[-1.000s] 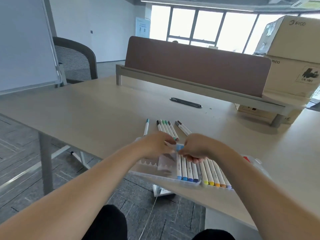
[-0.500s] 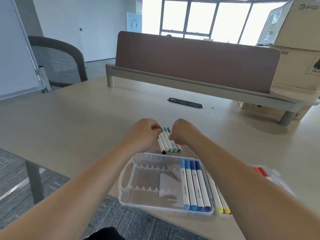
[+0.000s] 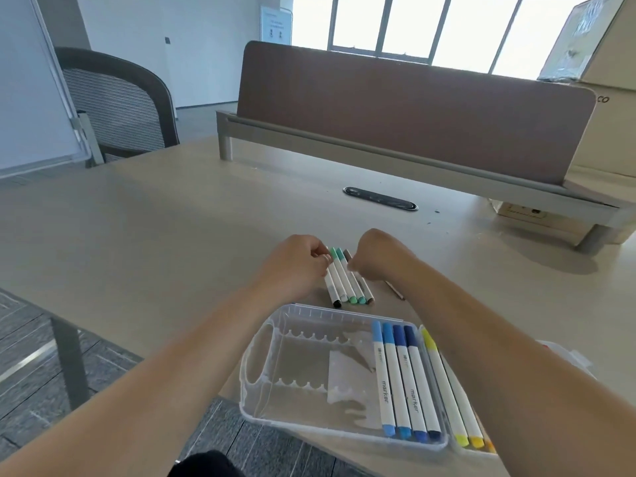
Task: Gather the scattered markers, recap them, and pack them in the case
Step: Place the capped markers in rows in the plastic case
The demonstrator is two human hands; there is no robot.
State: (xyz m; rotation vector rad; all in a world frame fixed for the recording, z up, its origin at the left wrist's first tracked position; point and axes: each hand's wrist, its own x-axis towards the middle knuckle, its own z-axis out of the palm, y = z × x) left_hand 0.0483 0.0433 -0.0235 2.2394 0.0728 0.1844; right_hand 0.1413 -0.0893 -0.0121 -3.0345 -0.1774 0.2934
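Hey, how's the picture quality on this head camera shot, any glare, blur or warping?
Head view: the windows are blown out to white, backlighting the room. Head view: wide-angle warp bends the lines of the divider. Head view: the loose markers and clear case look sharp, with only soft shadows on the desk.

Both bare forearms reach forward over the bench, wrists close together. The left grip (image 3: 296, 266) is curled, fingertips pinching the far ends of the markers (image 3: 344, 280) — the right grip (image 3: 373, 254) is balled in a loose fist, fingertips hidden.
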